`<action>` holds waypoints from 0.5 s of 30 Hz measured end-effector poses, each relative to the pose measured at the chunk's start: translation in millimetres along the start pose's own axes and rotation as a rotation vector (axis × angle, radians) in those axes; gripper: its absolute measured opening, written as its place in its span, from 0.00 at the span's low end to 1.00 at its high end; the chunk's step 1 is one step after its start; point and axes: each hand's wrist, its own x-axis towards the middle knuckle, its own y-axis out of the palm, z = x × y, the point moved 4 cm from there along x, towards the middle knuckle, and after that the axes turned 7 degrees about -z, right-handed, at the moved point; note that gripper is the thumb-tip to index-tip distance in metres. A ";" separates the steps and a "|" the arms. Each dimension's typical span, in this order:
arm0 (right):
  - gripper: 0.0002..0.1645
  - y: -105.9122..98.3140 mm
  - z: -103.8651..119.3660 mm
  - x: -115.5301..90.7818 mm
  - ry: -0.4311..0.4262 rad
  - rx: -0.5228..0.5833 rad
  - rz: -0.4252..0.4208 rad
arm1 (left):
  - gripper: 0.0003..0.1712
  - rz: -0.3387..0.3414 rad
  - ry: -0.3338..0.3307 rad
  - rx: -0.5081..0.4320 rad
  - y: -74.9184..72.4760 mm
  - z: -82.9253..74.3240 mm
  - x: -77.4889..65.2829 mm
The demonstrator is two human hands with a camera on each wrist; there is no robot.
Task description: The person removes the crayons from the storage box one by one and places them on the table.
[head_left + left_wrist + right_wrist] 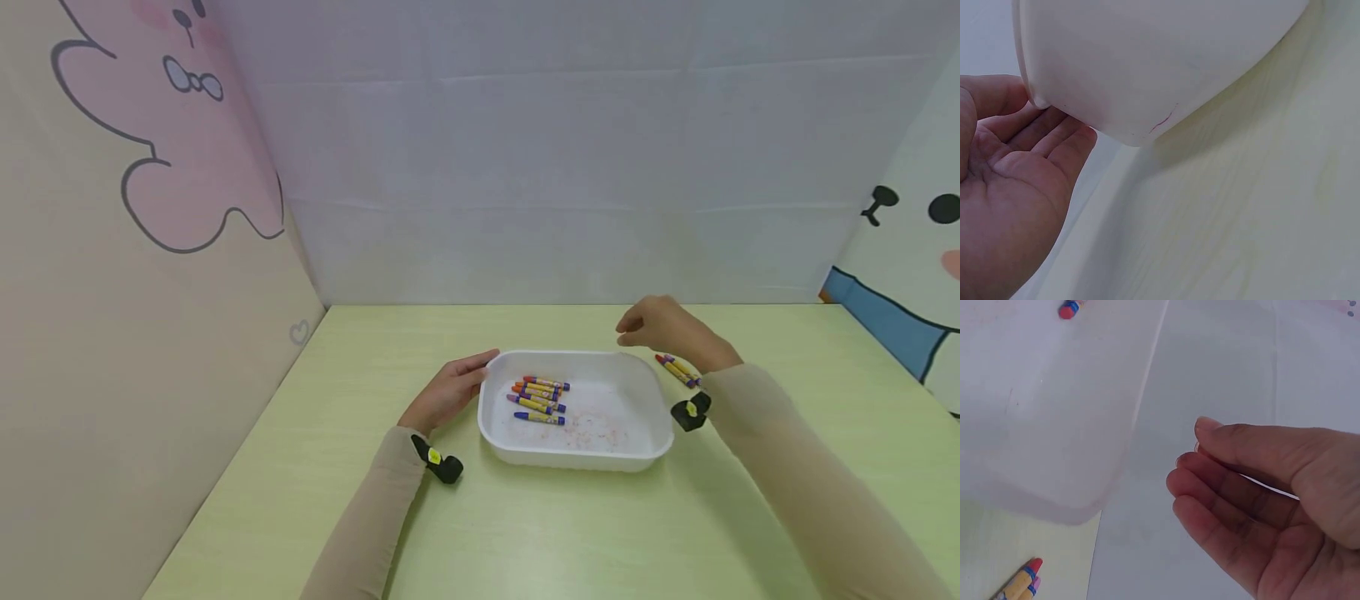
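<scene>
My left hand point(452, 390) grips a shallow white plastic tray point(577, 460) at its left end, the thumb point(1004, 94) on the rim and the fingers against the outer wall below it. Several crayons point(538, 418) lie roughly side by side in the left half of the tray, with orange, red, purple and blue tips. Beyond the tray's far right corner hovers my right hand point(663, 327). Its fingers point(1204, 519) are loosely bent, the thumb is close to the index finger, and nothing is between them.
Two crayons, a red one point(673, 372) and a purple one point(678, 364), lie on the pale green table point(510, 533) to the right of the tray, below my right wrist. Reddish crayon marks point(596, 433) speckle the tray floor. White cloth point(480, 167) hangs behind the table.
</scene>
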 end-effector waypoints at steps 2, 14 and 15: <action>0.15 6.0 7.0 3.5 -0.010 0.004 0.022 | 0.25 -0.005 -0.004 -0.003 -0.4 0.3 0.4; 0.14 49.8 29.3 18.5 -0.039 0.012 0.167 | 0.25 -0.004 -0.007 -0.002 -0.6 0.1 0.5; 0.13 52.9 29.8 19.4 -0.037 0.011 0.176 | 0.26 -0.001 -0.005 -0.002 -0.6 0.1 0.3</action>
